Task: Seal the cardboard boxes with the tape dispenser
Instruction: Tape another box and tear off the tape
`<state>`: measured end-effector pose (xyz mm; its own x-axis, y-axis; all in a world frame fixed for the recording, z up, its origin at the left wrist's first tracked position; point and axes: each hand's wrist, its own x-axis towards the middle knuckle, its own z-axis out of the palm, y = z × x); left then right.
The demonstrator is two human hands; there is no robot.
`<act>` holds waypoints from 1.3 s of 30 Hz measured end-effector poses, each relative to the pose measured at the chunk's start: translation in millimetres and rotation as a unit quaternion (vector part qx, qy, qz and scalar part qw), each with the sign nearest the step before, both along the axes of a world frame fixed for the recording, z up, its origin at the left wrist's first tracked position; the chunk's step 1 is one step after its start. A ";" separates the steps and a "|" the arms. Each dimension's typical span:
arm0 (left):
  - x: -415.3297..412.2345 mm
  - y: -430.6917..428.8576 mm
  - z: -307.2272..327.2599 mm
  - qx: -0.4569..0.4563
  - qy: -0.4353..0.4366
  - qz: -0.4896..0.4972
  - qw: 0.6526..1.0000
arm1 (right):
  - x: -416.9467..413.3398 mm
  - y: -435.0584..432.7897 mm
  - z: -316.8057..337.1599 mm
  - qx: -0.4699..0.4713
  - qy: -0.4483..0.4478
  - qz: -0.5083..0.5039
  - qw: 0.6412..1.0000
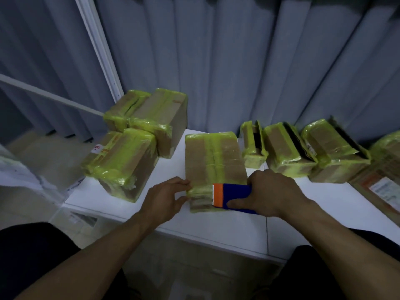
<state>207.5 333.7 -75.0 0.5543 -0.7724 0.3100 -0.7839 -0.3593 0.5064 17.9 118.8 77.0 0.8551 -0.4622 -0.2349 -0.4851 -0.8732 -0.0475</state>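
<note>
A cardboard box (213,161) with yellow-green tape along its top seam and edges lies in the middle of the white table (227,234). My right hand (272,193) grips a blue and orange tape dispenser (231,197) held against the box's near end. My left hand (166,198) pinches the box's near left corner between fingers and thumb, on the taped edge. The near right corner of the box is hidden behind the dispenser.
Several taped boxes are stacked at the table's left (123,161) and back left (160,118). Three smaller boxes with lifted flaps (253,144) (285,150) (333,148) stand in a row at right, beside a flat labelled carton (383,182). Grey curtains hang behind.
</note>
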 end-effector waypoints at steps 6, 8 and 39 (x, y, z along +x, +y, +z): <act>-1.6 9.8 5.5 -0.008 0.067 -0.043 0.997 | 7.4 3.9 -5.6 0.005 0.010 -0.008 1.000; -0.4 13.1 3.7 -0.009 0.049 -0.042 0.998 | 11.0 7.4 -7.4 -0.004 0.020 0.004 1.000; -26.6 -11.1 16.2 0.010 -0.074 -0.007 0.997 | 7.7 16.2 -7.1 0.040 0.004 -0.028 0.999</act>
